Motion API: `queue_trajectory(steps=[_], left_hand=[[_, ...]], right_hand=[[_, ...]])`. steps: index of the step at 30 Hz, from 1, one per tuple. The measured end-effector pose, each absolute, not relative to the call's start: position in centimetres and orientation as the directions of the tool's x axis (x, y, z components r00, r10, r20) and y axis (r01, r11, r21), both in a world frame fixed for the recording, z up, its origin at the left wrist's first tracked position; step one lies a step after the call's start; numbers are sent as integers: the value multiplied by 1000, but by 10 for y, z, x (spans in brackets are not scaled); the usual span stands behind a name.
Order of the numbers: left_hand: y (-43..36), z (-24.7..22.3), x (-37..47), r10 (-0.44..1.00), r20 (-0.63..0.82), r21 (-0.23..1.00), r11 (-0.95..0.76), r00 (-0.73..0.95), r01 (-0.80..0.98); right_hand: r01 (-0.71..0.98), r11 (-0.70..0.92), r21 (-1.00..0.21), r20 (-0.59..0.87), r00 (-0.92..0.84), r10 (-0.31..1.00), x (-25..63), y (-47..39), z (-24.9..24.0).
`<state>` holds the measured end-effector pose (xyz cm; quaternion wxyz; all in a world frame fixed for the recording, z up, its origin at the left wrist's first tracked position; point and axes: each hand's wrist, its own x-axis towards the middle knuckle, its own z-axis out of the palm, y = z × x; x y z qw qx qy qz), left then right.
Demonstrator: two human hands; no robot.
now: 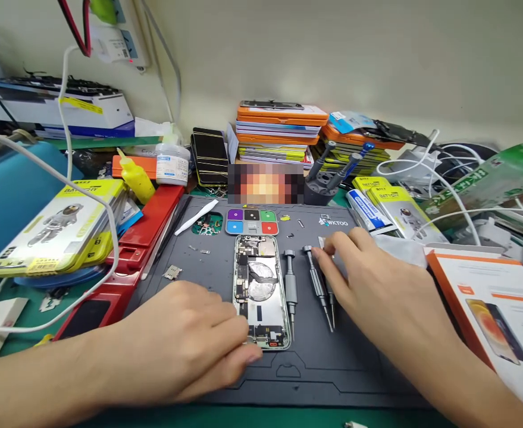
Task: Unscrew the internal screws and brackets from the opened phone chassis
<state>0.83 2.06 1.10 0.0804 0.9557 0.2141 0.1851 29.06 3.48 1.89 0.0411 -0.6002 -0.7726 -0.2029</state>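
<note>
An opened smartphone point(261, 285) lies lengthwise on the dark grey work mat point(359, 380), its circuit board, flat metal area and round coil exposed. My left hand point(194, 339) is curled at the phone's lower left edge, with thumb and fingers closed around that corner. My right hand point(359, 273) has its fingertips on the cap of a grey precision screwdriver point(316, 282), which lies slanted on the mat. A further screwdriver point(331, 300) is partly hidden beneath this hand. Between the phone and those tools rests another grey screwdriver point(290, 285).
Beyond the phone lies a coloured sorting tray point(252, 222), with a white pry tool point(196, 217) to its left. A small metal bracket point(172, 272) sits left of the phone. Battery packs point(60, 223) flank the mat, and a screwdriver stand point(321, 184) is at the back.
</note>
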Motion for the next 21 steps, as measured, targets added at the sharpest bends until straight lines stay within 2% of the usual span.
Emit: queue_trajectory(steps=[3,9,16,18,21], left_hand=[[20,13,6,427,317,290,-894,847,342],[20,18,5,409,365,265,-907,836,328],[18,21,5,386,410,238,-920,826,312],[18,20,4,379,419,235,-923,825,304],[16,17,3,345,431,224,-936,834,271]], right_hand=[[938,261,229,272,-319,908,288,33,15],[948,307,-80,228,-282,932,286,34,11],[918,295,-267,205,-245,948,283,36,18],[885,278,-373,233,-201,951,281,32,20],[717,283,-637,265,-141,954,273,23,22]])
